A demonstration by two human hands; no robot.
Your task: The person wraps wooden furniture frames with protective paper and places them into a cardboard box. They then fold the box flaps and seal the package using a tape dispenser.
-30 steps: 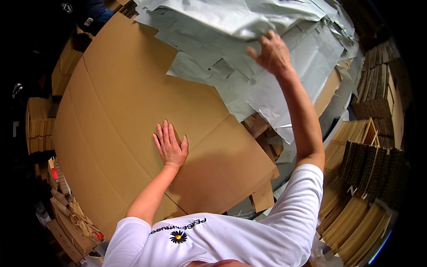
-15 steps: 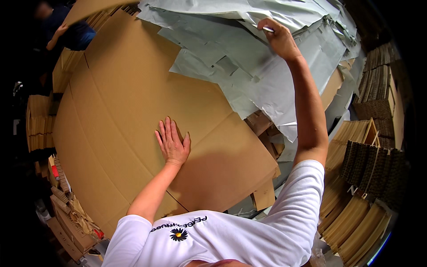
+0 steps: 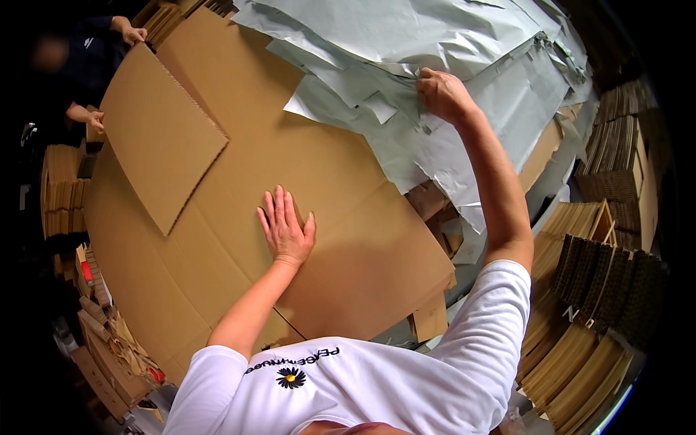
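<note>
A large brown cardboard sheet (image 3: pixel 341 210) with crease lines lies flat in front of me. My left hand (image 3: pixel 286 230) rests palm down on it, fingers spread. My right hand (image 3: pixel 444 94) is closed in a fist on the rumpled pale grey-white paper sheets (image 3: pixel 500 94) at the far right, which overlap the cardboard. What its fingers hold is hidden. A torn, uneven paper edge runs across the cardboard toward the lower right. At the far left, another person's two hands (image 3: pixel 133 35) hold a smaller cardboard panel (image 3: pixel 163 130) tilted over the big sheet.
Bundled cardboard stacks (image 3: pixel 609 167) stand along the right, with dark corrugated pieces (image 3: pixel 605 279) and tan strips (image 3: pixel 576 377) nearer me. More stacked cardboard (image 3: pixel 65 188) is at the left, above scraps (image 3: pixel 109 333). Loose brown pieces (image 3: pixel 428 199) show beneath the paper.
My right hand has come nearer and slightly left, and the paper under it has shifted. The other person's panel has swung down over the big sheet. My left hand has barely moved.
</note>
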